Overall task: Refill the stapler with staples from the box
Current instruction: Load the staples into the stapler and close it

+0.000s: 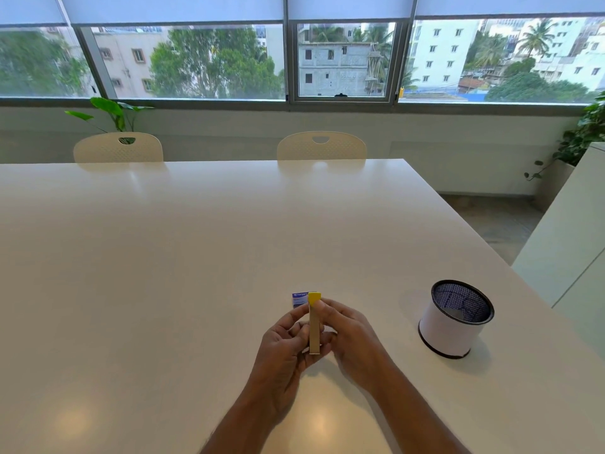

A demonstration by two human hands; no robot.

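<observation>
Toward the near middle of the white tabletop (163, 257), working with both hands raised just above the surface. Starting at the left: left hand (288, 348) curling its fingers around the lower part of the stapler (314, 326), steadying it from that side. Stapler being held roughly on end, narrow pale body facing the camera, yellow tip uppermost. Just behind it, peeking out to the left of the yellow tip, staple box (298, 299) lying on the tabletop, small, blue and white, apparently untouched; cannot tell whether it is open. Moving right: right hand (347, 332) gripping the stapler from the other side, thumb near the yellow end, fingers wrapped behind. Further right, well apart from the hands, mesh pen holder (455, 317) standing upright with a white band round it.

Judging progress: seemingly early. Stapler in hand and likely being opened or examined; whether its magazine is already exposed cannot be told from this angle. No staple strip showing in either hand. Still remaining, by the look of it: taking staples from the box, loading them, and closing the stapler.
</observation>
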